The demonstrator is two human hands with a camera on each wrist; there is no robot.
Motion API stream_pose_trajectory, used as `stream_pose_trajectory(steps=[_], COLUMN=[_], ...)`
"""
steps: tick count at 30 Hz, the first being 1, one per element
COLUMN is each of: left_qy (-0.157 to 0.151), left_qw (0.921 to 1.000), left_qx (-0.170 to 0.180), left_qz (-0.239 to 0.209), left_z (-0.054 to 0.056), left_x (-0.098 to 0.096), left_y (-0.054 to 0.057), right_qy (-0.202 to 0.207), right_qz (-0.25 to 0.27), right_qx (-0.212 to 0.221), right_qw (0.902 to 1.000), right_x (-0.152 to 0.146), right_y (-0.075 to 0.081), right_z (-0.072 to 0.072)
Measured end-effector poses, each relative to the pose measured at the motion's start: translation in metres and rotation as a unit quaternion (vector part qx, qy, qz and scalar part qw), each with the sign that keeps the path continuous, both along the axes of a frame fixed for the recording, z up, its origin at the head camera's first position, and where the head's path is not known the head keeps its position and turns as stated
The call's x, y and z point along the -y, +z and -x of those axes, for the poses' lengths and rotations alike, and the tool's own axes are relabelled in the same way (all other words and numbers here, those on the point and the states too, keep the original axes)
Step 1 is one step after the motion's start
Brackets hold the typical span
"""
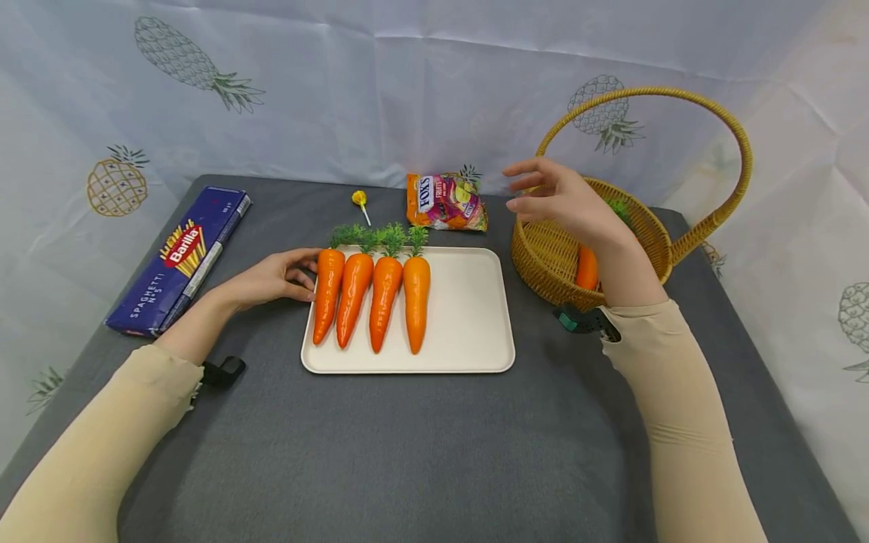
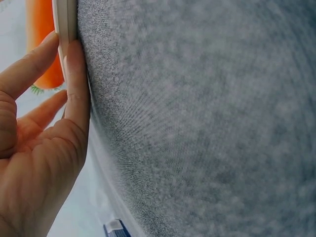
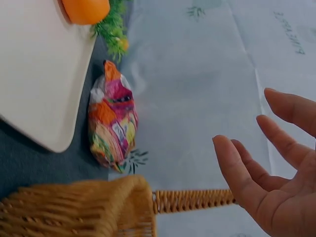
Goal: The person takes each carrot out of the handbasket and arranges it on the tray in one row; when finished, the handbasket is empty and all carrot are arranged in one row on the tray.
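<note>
My left hand (image 1: 274,277) is at the left edge of a cream tray (image 1: 468,317), its fingertips resting against the rim beside the leftmost carrot. Close up in the left wrist view, the fingers (image 2: 76,84) touch the tray wall (image 2: 64,22). Several orange carrots (image 1: 385,302) with green tops lie side by side on the tray's left half. Over the left part of a wicker basket (image 1: 543,260), my right hand (image 1: 577,204) hangs in the air with fingers spread and nothing between them. Inside the basket lies another carrot (image 1: 587,268), partly hidden by the right arm.
A blue spaghetti box (image 1: 183,260) lies at the left, partly behind the left forearm. Behind the tray are a yellow lollipop (image 1: 360,199) and a bag of fruit candy (image 1: 446,202). The basket's tall handle (image 1: 743,162) arches up at the right. A pineapple-print cloth hangs behind the table.
</note>
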State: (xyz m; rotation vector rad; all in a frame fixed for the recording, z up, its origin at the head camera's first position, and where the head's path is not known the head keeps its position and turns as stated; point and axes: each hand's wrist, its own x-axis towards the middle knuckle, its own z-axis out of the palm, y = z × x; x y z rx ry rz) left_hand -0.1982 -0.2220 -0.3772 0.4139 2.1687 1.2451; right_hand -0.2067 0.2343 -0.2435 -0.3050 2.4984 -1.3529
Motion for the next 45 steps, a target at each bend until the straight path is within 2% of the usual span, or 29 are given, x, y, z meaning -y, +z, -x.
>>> stream_pose_trajectory(steps=[5, 10, 17, 27, 39, 45], left_qy=[-0.002, -0.001, -0.001, 0.001, -0.001, 0.0], left_qw=[1.0, 1.0, 1.0, 1.0, 1.0, 1.0], left_qx=[-0.002, -0.003, -0.004, -0.003, -0.002, -0.001], left_qz=[0.0, 0.0, 0.003, -0.001, -0.01, -0.008], left_z=[0.0, 0.0, 0.0, 0.0, 0.0, -0.001], left_x=[0.0, -0.001, 0.0, -0.001, 0.0, 0.0], left_y=[0.0, 0.0, 0.0, -0.001, -0.001, -0.001], right_qy=[-0.023, -0.045, -0.076, -0.108, -0.128, -0.147], right_qz=[0.004, 0.015, 0.045, 0.056, 0.037, 0.029], right_qx=[-0.008, -0.011, 0.024, 0.069, 0.123, 0.129], right_qw=[0.9997, 0.9988, 0.9958, 0.9902, 0.9835, 0.9803], right_x=[-0.018, -0.039, -0.067, -0.104, -0.134, -0.138], right_y=[0.004, 0.002, -0.007, -0.019, -0.026, -0.029], right_z=[0.002, 0.006, 0.012, 0.02, 0.037, 0.039])
